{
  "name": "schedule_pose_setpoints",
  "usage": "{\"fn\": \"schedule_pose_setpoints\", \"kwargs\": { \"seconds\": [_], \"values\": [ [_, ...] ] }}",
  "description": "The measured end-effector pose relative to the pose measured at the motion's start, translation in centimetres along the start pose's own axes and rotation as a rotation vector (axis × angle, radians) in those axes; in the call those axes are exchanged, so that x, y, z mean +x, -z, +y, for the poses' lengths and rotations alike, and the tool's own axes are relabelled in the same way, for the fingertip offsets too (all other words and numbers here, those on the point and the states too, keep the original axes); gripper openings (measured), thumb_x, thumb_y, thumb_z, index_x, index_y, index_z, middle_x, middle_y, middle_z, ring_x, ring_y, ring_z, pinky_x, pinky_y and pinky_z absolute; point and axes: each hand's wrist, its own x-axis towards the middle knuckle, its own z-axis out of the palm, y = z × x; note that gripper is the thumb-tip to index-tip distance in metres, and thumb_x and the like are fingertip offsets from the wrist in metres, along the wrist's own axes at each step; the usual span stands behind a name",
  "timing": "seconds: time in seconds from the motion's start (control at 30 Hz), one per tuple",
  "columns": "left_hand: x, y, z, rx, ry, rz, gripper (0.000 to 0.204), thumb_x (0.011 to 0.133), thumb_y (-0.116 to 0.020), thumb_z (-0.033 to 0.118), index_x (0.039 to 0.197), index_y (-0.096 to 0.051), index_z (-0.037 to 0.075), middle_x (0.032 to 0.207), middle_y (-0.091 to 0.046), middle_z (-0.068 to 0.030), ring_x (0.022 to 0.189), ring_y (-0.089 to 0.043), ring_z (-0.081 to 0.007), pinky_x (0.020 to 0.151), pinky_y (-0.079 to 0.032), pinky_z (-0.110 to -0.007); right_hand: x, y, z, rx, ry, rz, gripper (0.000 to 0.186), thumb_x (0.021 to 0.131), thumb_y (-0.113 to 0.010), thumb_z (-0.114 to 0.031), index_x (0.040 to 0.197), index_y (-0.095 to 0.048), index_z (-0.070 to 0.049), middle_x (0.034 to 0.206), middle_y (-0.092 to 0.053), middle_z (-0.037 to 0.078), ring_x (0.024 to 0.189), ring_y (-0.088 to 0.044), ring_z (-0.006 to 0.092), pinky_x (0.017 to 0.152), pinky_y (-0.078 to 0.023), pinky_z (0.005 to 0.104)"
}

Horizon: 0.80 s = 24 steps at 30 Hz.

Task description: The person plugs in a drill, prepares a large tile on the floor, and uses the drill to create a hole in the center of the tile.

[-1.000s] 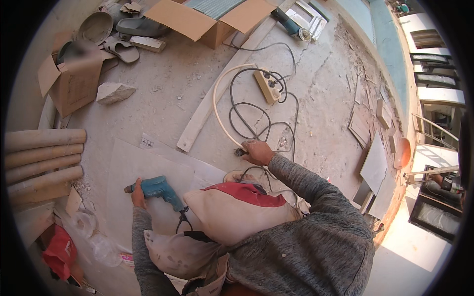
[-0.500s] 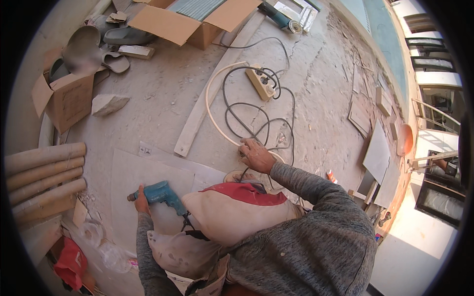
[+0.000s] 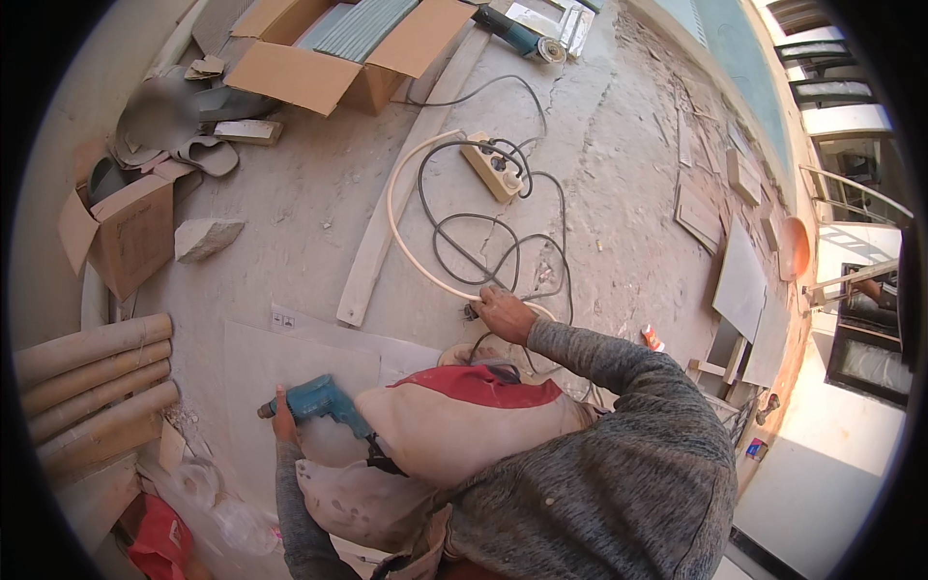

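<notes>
My left hand [image 3: 283, 427] grips a blue power drill [image 3: 319, 400], held low over a pale stone tile [image 3: 290, 358] lying on the dusty floor. My right hand [image 3: 503, 313] reaches forward and closes on the black plug [image 3: 471, 311] at the end of a black cable [image 3: 464, 251]. That cable lies in loops and runs to a cream extension socket block [image 3: 495, 166]. A cream hose [image 3: 406, 232] curves around the loops. White and red cloth on my lap [image 3: 454, 425] hides part of the drill's cord.
A long pale stone strip [image 3: 387, 232] lies diagonally on the floor. Open cardboard boxes [image 3: 329, 58] [image 3: 121, 237] stand at the back and left, rolled tubes [image 3: 92, 382] at left, an angle grinder [image 3: 517, 34] at the back, tile offcuts [image 3: 739, 280] at right.
My right hand has stayed at the plug by the cable loops. The view has shifted slightly, with the drill hand sliding a little lower and left over the tile.
</notes>
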Motion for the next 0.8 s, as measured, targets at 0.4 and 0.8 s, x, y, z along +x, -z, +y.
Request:
{"fn": "schedule_pose_setpoints", "kwargs": {
  "seconds": [0.4,0.8],
  "values": [
    [-1.5,4.1,-2.0,0.101,-0.009,-0.046,0.078,0.083,-0.064,0.073,0.109,-0.061,0.0,0.077,-0.061,-0.0093,0.053,-0.059,-0.0171,0.039,-0.037,-0.029,0.2,11.6,-0.9,0.493,-0.07,0.395,0.026,0.081,-0.063,-0.006,0.107,-0.064,-0.002,0.095,-0.061,0.015,0.09,-0.064,0.0344,0.077,-0.053,0.0427],
    [-6.3,3.2,6.5,0.353,-0.634,0.261,0.032,0.093,-0.07,0.027,0.079,-0.059,0.0,0.06,-0.057,-0.0052,0.053,-0.051,-0.0129,0.053,-0.042,-0.03,5.1,22.2,16.4,0.587,-0.499,0.833,0.019,0.09,-0.066,-0.018,0.1,-0.072,-0.003,0.071,-0.063,0.007,0.062,-0.053,0.0119,0.059,-0.044,0.0311]
  ]
}}
